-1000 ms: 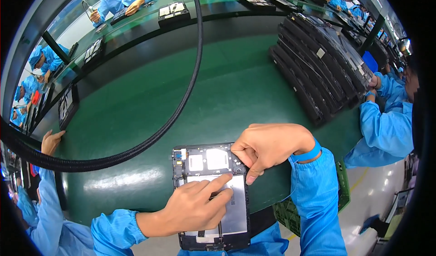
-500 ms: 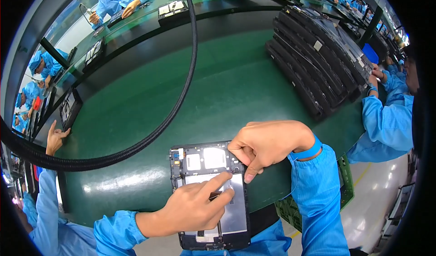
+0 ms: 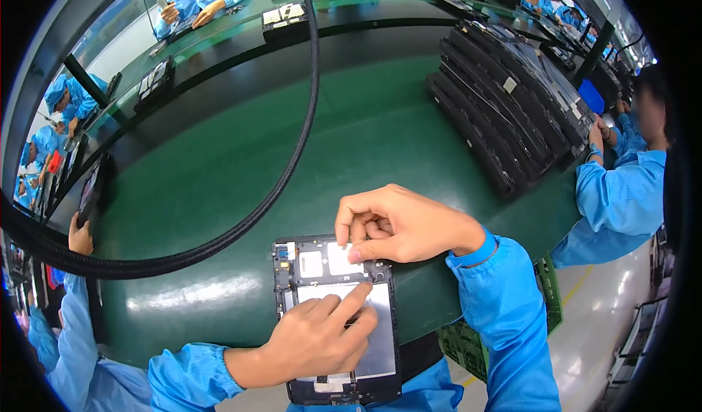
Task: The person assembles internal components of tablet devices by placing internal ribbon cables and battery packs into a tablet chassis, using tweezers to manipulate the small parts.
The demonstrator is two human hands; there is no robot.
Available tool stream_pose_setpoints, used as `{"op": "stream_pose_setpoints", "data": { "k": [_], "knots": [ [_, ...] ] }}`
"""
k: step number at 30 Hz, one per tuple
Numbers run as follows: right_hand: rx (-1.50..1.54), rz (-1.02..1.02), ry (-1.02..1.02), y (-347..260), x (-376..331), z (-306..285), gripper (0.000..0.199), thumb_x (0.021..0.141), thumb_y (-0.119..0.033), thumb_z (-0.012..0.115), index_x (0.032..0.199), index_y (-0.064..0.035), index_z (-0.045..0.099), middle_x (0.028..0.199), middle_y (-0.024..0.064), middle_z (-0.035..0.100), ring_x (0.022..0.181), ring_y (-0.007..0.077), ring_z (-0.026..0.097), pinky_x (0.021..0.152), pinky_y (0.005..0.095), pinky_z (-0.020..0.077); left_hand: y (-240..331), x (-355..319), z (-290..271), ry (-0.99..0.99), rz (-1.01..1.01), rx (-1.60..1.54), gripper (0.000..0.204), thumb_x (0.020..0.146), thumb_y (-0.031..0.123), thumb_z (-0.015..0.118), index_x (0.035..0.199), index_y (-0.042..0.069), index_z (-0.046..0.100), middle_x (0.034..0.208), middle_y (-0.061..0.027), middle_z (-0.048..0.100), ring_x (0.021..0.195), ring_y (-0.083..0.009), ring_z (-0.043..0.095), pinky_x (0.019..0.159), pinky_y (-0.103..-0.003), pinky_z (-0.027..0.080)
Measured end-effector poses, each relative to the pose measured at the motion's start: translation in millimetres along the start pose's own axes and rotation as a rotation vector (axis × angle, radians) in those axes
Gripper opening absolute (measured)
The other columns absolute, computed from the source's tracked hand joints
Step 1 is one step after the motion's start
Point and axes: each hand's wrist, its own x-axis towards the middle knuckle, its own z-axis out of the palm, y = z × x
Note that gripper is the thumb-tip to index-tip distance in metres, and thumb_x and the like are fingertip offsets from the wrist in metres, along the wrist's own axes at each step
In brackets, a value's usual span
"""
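Observation:
An opened tablet [image 3: 382,323] with a black frame lies at the bench's near edge, its silvery inner panel and upper board section exposed. My left hand [image 3: 322,333] rests across its middle, index finger stretched toward the board's lower right edge and the other fingers loosely bent, not gripping anything visible. Over the tablet's upper right part is my right hand [image 3: 398,225], thumb and index finger brought together just above the white-patched board. Anything between those fingertips is too small to make out. The hands cover part of the board and panel.
A tall stack of black tablet-like units [image 3: 504,105] leans at the right rear. A thick black braided cable [image 3: 303,130] arcs over the green bench [image 3: 219,149]. Co-workers in blue sit around; one's hand [image 3: 80,235] holds a device at left. A green crate [image 3: 464,346] stands below right.
My right hand has moved left from the tablet's upper right corner to over the board. My left hand has hardly moved. The left neighbour's hand now grips a tilted device.

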Motion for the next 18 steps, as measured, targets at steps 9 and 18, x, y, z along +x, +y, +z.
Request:
{"op": "stream_pose_setpoints", "data": {
  "k": [9, 18],
  "knots": [
    [-0.050, -0.063, 0.116, 13.0, 11.3, 10.8, 0.022, 0.091, -0.009, 0.093, 0.101, -0.0026, 0.075, 0.088, 0.0049, 0.082, 0.073, 0.0084, 0.065, 0.065, 0.0277, 0.0388, -1.9, 0.1, -2.8, -0.027, -0.047, -0.005, 0.033, 0.074, 0.020, 0.079, 0.101, 0.006, 0.069, 0.138, -0.0183, 0.073, 0.069, -0.0161, 0.061, 0.057, -0.030, 0.056],
    [-0.289, -0.075, 0.078, 8.4, 12.6, 11.2, 0.033, 0.091, -0.007, 0.084, 0.123, -0.0034, 0.075, 0.114, 0.0084, 0.074, 0.112, 0.0217, 0.067, 0.101, 0.0382, 0.0518, -0.4, 5.7, -0.5, 0.011, -0.083, -0.040, 0.025, 0.073, 0.011, 0.080, 0.095, 0.005, 0.069, 0.132, -0.0177, 0.074, 0.068, -0.0188, 0.069, 0.055, -0.032, 0.056]
  ]
}}
